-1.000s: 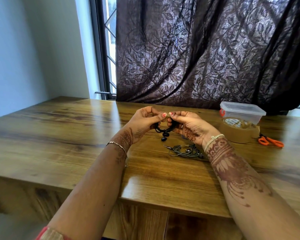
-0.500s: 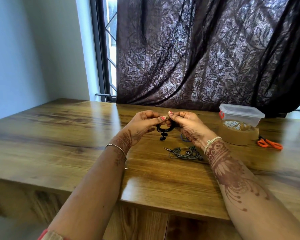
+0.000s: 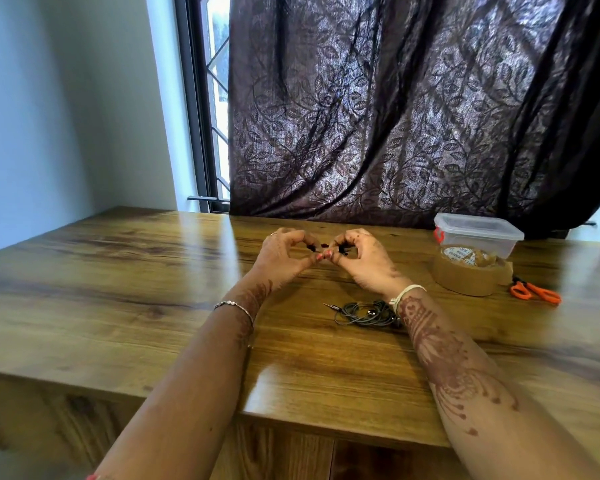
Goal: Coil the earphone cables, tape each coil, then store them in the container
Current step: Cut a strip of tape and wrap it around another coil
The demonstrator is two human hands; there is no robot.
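Wooden table (image 3: 153, 289) under us: our left hand (image 3: 284, 256) and right hand (image 3: 364, 261) have dropped lower, both pinching the black earphone coil (image 3: 342, 250), its buds no longer dangling. We judge it ready for tape; the lidded container (image 3: 478, 237) waits far right.

Tape roll (image 3: 465, 277) stands before the container (image 3: 478, 235), seemingly touching; scissors (image 3: 536, 291) alongside.
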